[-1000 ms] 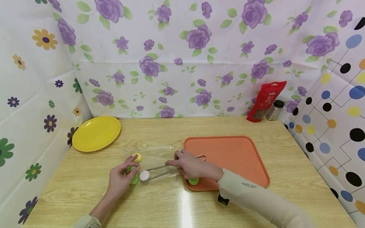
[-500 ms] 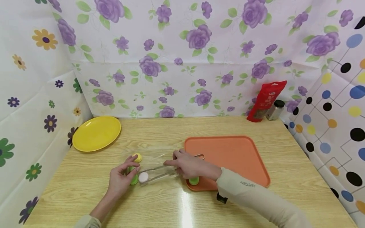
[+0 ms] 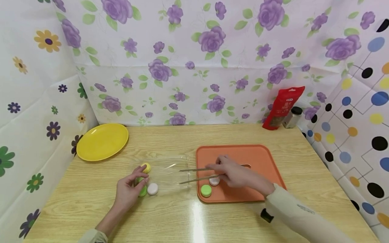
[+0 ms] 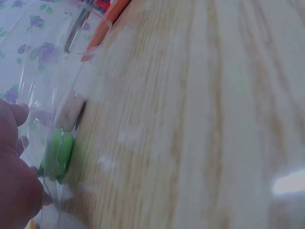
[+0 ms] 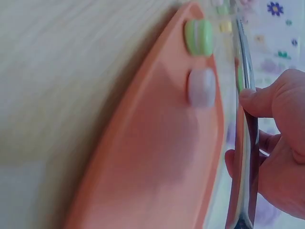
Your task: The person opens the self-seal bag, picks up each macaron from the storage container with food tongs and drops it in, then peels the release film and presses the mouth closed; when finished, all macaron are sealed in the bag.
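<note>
Over tray [image 3: 249,155] with 2 macarons [image 3: 206,191], right hand [image 3: 234,172] grips tongs [image 3: 199,179].

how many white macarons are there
2: one macaron in the clear packaging by the left hand, another on the orange tray beside a green one; more may be hidden.
</note>
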Motion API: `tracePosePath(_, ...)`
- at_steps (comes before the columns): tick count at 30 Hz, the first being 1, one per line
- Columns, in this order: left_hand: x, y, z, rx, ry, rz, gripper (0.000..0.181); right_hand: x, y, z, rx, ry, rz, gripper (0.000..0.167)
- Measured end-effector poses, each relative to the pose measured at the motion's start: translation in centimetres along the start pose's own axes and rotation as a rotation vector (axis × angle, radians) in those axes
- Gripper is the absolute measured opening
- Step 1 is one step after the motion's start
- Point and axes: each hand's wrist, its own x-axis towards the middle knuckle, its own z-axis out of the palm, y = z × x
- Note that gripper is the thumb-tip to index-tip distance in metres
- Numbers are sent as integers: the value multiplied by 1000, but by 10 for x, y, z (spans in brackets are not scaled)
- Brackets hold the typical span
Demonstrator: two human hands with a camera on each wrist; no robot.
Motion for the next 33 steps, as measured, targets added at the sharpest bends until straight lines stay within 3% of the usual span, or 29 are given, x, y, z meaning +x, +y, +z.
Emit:
tracePosePath(8,2,0,-1,-7,-1,21,10,-67,23,-5,-5,99,82,57)
tracePosePath(14,2,-2,-2,-5,5,2,11,-97,30,-4,-6,142,118,59)
tracePosePath(22,0,-4,-2,-15,3,0,10,-112,36,7,-22,238,28,66)
tracePosePath(33,0,-5,-1,-13,0,3,10,-112,35,16,-36,211,83,58)
